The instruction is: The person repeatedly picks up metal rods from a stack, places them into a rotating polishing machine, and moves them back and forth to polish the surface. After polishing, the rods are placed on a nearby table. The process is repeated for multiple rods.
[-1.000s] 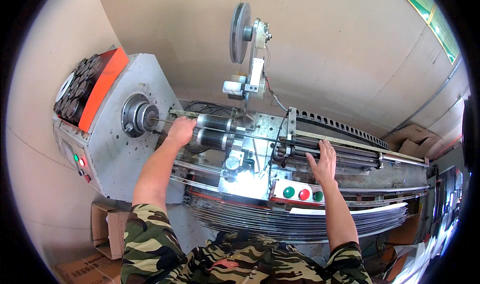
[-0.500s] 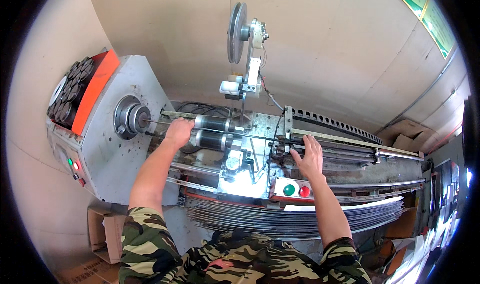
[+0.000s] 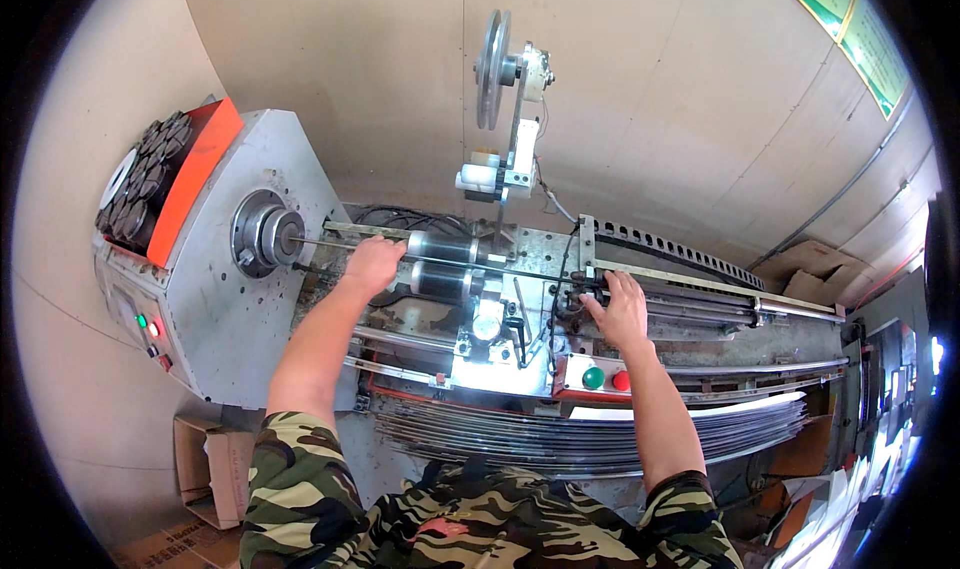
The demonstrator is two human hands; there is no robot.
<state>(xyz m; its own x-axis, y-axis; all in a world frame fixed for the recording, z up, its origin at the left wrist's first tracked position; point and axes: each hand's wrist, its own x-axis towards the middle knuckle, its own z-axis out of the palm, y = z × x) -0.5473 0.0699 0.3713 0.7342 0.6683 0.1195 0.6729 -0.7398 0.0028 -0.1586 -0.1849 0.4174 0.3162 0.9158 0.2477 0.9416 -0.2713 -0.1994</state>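
A thin metal rod (image 3: pixel 325 243) runs from the round chuck (image 3: pixel 278 237) on the left across the machine's sliding carriage (image 3: pixel 500 369). My left hand (image 3: pixel 376 265) is closed over this rod, just left of two black rollers with silver ends (image 3: pixel 438 281); its fingertips are partly hidden. At the carriage's right end, my right hand (image 3: pixel 622 314) rests by a dark clamp block (image 3: pixel 594 278), thumb and fingers spread apart. Below that hand sits a button box with a green button (image 3: pixel 594 377) and a red button (image 3: pixel 621 380).
A grey headstock housing (image 3: pixel 260 339) stands left, topped by an orange tray (image 3: pixel 200 184) of dark round parts. A reel (image 3: pixel 492 69) rises on a post behind the carriage. Long dark strips (image 3: pixel 580 439) lie stacked in front. A cardboard box (image 3: pixel 225 469) sits lower left.
The carriage, with its rollers, reel post and button box, has slid right. My left hand has moved right along the rod, while my right hand stays nearly in place.
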